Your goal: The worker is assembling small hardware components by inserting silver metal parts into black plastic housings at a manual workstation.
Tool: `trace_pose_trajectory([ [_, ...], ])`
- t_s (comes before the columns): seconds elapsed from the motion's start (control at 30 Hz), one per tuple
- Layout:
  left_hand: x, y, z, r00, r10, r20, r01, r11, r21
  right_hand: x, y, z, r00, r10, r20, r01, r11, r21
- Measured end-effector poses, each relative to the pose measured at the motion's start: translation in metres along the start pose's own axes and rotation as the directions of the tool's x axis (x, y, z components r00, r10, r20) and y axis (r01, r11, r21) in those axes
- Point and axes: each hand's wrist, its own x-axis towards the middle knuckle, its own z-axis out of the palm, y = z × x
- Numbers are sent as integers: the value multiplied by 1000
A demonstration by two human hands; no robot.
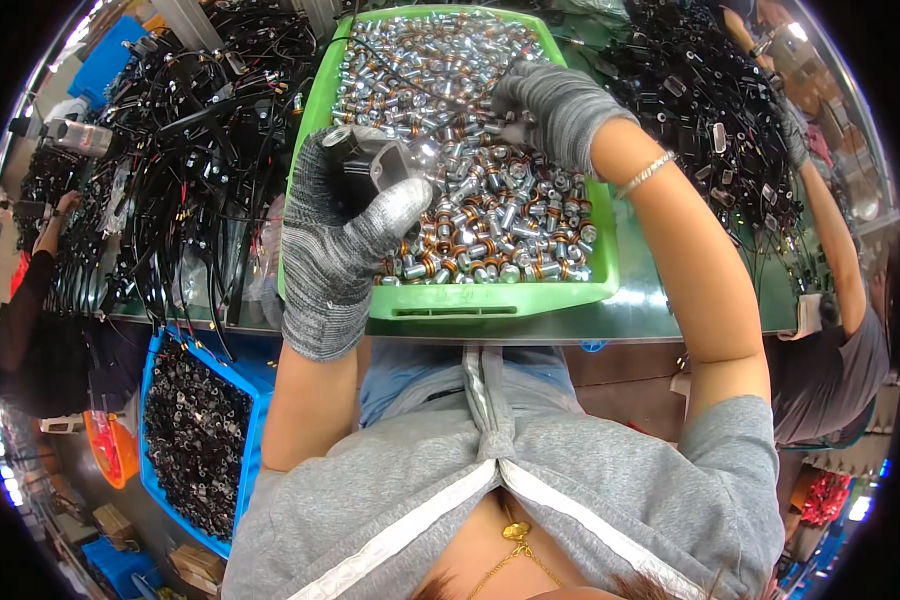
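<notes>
Above the near left corner of the green tray (490, 300), your left hand (345, 235) holds a black block-shaped part (365, 165) with a silvery piece at its top. Your gloved fingers are curled round its far side and your thumb (395, 205) is pressed across its front, so the grip is closed on the part. The part sits clear of the tray's contents, raised over its left rim.

Your right hand (555, 105), also in a grey knit glove, reaches down into the middle of the tray with fingers bent together among the small metal cylinders (490, 215). Whether it has hold of one cannot be told; the fingertips are hidden in the heap. A thin bracelet (645, 175) lies on that wrist.

The tray is filled with those silver pieces, many with copper-coloured windings, and rests on a metal bench (650, 310) directly before you. Left of it lies a tangle of black cables (185, 150); another mass of black cables (705, 110) lies to the right. Below the bench on your left stands a blue bin (255, 385) of dark small parts. Another person's arm (830, 230) works at the right edge.
</notes>
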Motion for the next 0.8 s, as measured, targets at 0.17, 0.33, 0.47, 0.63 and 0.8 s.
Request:
trace_pose_trajectory([
  [0.17,0,0,-1,998,7,-56,-5,999,50,-7,-5,-6,971,-206,119,198,977,72],
  [0.33,0,2,2,997,46,68,-66,944,323,0,-3,11,978,-116,175,100,990,97],
  [0.47,-5,-4,9,990,44,133,-92,922,376,-3,4,14,996,81,27,-83,870,485],
  [0.63,-9,-2,10,981,-10,195,-92,857,507,-38,-37,-35,879,-255,-404,462,668,584],
  [0.8,-9,5,10,963,-7,270,-137,849,510,-39,-55,-44,766,-534,-358,639,693,333],
])
